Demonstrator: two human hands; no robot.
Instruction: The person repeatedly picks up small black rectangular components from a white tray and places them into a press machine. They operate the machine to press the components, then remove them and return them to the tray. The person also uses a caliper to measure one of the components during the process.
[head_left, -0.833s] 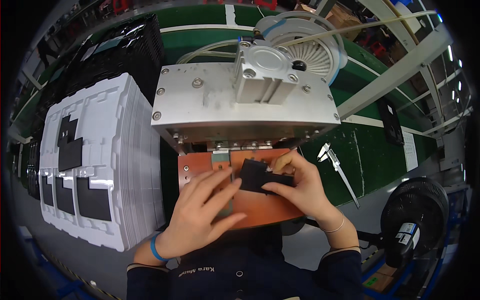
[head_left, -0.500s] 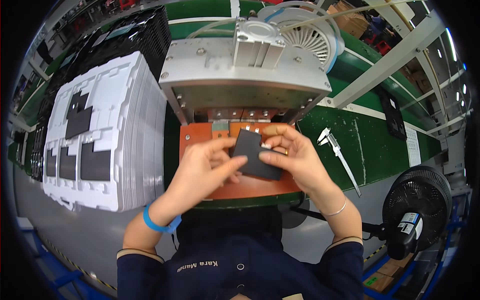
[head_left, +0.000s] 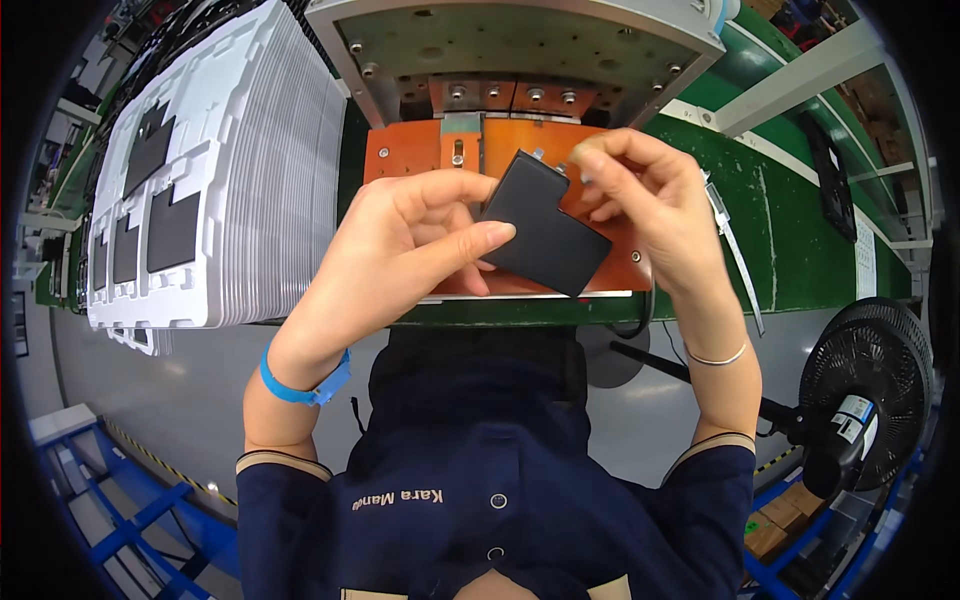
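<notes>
My left hand (head_left: 415, 225) grips a flat black L-shaped battery cell (head_left: 550, 228) by its left edge, thumb on top and fingers beneath. The cell is held tilted above an orange plate (head_left: 405, 160). Two short silvery tabs (head_left: 539, 155) stick out of its upper end. Right beside these tabs is my right hand (head_left: 655, 200), thumb and forefinger pinched together and the other fingers curled. Whether anything small sits in that pinch cannot be made out. A metal press (head_left: 530, 50) rises behind the plate, with a small metal block (head_left: 460, 140) at the plate's back.
Stacked white trays (head_left: 270, 200) stand at left, the top one holding several black cells (head_left: 175, 235). A caliper (head_left: 738, 255) lies on the green bench to the right, partly behind my right hand. Farther right are a black tray (head_left: 830, 175) and a black fan (head_left: 865, 390).
The view has tipped down, so the press sits higher. My right hand has come off the cell's body to its tabs' side. The left hand still holds the cell, now more plainly in view.
</notes>
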